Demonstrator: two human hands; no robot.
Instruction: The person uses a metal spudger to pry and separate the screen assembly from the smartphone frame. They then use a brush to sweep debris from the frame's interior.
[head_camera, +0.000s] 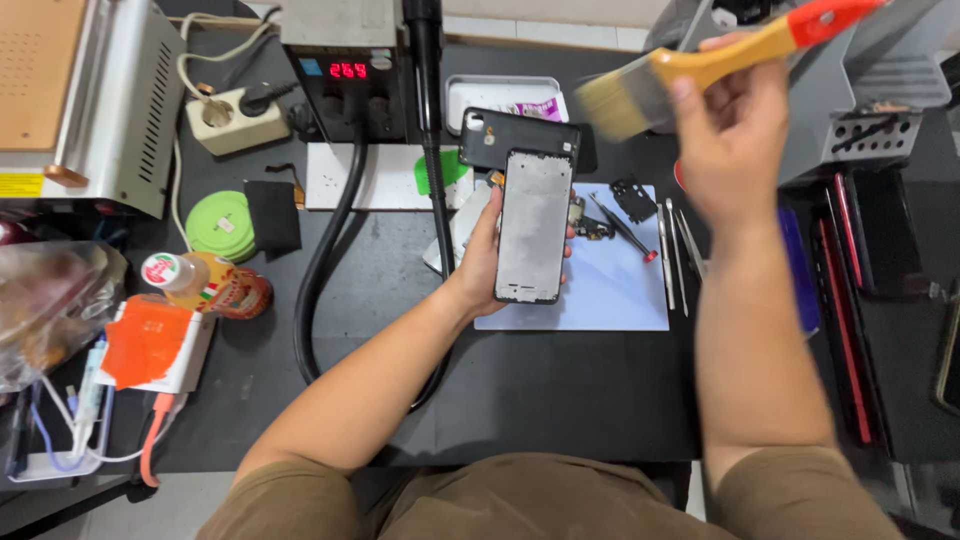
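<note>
Black worktop (560, 390), pale blue mat (610, 290) near its back edge. Left hand (480, 262) wraps the phone frame (533, 226) over the mat. Right hand (733, 140) grips a motion-blurred paintbrush (690, 62), raised. White tray (500, 95) at the back holds something purple, half hidden behind a black back cover (518, 137).

On your black desk (560, 390) you have a pale blue rectangular mat (610, 290), a lying orange-capped bottle (210, 283) and a round green tape roll (220, 225).
</note>
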